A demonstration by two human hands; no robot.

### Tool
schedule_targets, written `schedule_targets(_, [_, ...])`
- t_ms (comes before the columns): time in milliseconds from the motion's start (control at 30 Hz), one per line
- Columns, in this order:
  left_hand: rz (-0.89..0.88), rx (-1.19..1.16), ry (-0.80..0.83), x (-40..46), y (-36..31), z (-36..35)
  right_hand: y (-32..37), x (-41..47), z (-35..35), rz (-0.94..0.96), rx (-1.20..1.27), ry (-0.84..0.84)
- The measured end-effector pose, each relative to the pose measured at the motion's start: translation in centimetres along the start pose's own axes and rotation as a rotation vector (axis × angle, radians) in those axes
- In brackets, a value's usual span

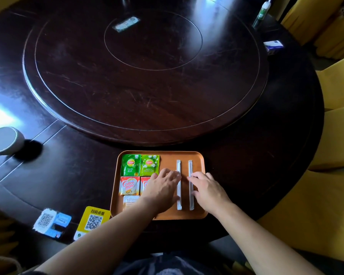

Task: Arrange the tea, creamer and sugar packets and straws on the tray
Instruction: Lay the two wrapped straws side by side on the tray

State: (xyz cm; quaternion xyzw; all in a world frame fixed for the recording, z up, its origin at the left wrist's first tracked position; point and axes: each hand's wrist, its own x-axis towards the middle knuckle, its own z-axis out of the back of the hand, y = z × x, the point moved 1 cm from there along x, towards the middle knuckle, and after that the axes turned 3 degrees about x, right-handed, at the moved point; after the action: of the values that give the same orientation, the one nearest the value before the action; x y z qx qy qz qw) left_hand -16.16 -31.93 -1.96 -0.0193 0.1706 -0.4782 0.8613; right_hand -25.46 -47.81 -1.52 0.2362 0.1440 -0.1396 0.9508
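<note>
Left hand [163, 185] and right hand [206, 187] flat, fingers spread, seemingly gripping nothing, flanking two wrapped straws [179, 185] on tray [199, 159].

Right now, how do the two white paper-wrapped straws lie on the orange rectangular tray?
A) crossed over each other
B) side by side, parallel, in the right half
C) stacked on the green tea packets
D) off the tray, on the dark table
B: the two white paper-wrapped straws lie parallel with a gap between them, in the right half of the orange rectangular tray.

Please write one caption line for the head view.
Both hands align two straws beside packets on a tray.
</note>
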Motion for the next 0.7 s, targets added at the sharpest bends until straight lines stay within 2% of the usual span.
schedule_targets(433, [0.023,-0.079,-0.038,-0.3,0.7,0.5,0.0,-0.9,0.3,0.02,0.049,-0.059])
schedule_targets(700, [0.242,-0.304,-0.168,-3.4,6.3,2.0,-0.4,-1.3,1.2,-0.135,0.177,-0.137])
